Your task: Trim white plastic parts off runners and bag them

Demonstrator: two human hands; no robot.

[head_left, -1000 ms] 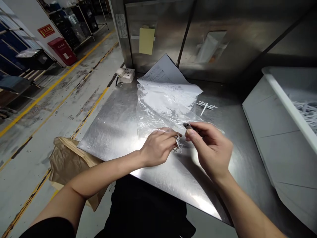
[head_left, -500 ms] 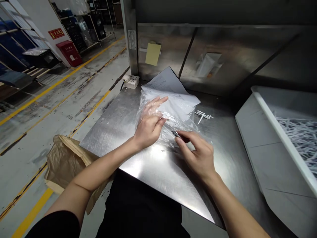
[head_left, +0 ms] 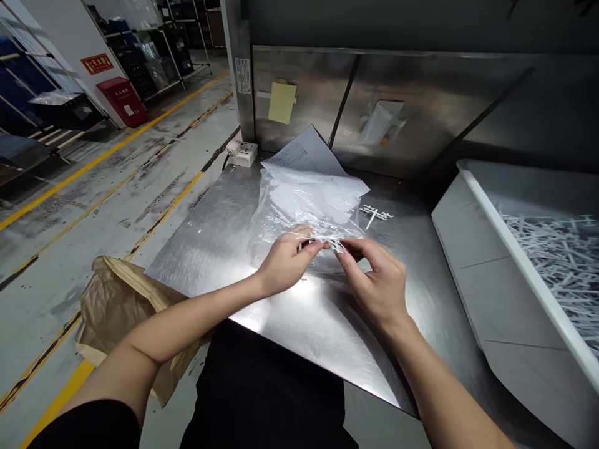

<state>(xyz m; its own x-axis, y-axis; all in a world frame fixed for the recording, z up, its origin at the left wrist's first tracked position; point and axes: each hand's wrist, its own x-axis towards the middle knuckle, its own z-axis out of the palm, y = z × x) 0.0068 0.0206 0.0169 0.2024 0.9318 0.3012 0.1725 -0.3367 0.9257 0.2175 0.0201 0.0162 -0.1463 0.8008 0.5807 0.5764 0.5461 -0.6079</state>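
Between my hands, over a clear plastic bag (head_left: 281,215), is a small white branched plastic piece (head_left: 337,247). My left hand (head_left: 287,259) pinches it from the left, its fingers closed. My right hand (head_left: 377,274) is closed at the piece's right end, around a small dark metal tool whose kind I cannot make out; the fingers mostly hide it. Another white branched plastic piece (head_left: 372,218) lies on the metal table (head_left: 187,249), just right of the bag. Printed paper sheets (head_left: 299,153) lie at the bag's far side.
A big white bin (head_left: 472,249) full of white plastic pieces stands on the right. At the table's left front edge is an open brown paper bag (head_left: 116,305). A power socket (head_left: 243,153) sits at the back left corner, beside the metal back panel (head_left: 322,81).
My left hand has moved down and right from above the plastic bag, closing its spread fingers. A white branched piece now shows between both hands. My right hand stays nearly in place.
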